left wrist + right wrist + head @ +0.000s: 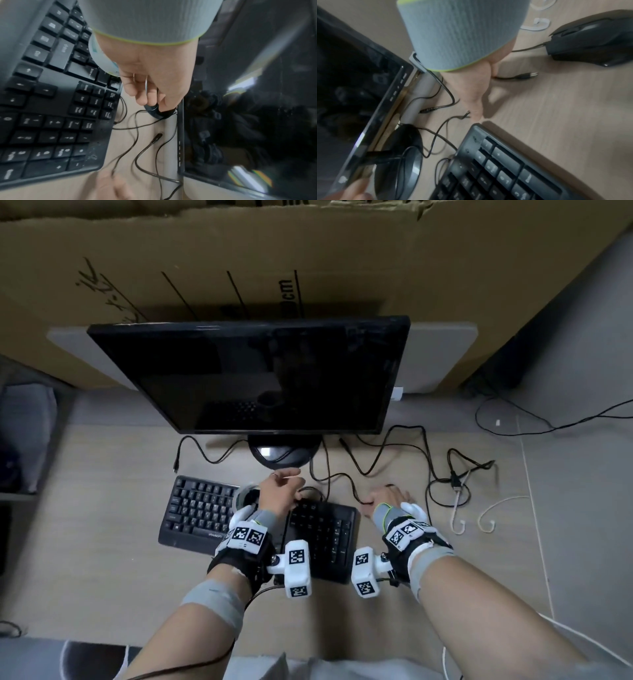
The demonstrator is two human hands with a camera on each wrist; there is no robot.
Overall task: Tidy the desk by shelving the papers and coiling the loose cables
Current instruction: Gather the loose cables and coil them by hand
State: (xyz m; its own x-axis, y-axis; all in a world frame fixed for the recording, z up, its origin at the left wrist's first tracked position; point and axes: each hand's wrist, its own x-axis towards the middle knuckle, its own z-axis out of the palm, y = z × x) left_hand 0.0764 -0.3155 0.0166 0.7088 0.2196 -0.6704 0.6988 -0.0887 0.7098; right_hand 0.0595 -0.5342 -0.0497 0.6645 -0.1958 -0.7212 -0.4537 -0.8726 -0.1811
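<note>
The left hand (278, 491) hovers above the far edge of the black keyboard (202, 508), just near of the round monitor base (284, 453). In the left wrist view its fingers (142, 97) hang loosely curled, tips pointing down toward the base; whether they pinch any cable I cannot tell, for nothing is plainly held. The right hand (388, 498) lies low on the wooden desk (102, 542), just right of the keyboard's far right corner. In the right wrist view a thin black cable (513, 77) with a metal plug runs out from under the palm, so the hand seems closed on it, though the fingers themselves are hidden. The loose black cables (346, 474) sprawl across the desk between the monitor (250, 374) and the keyboard and trail off to the right, where a white cable (493, 508) lies curled. A black mouse (594, 40) sits on the desk near the right hand.
</note>
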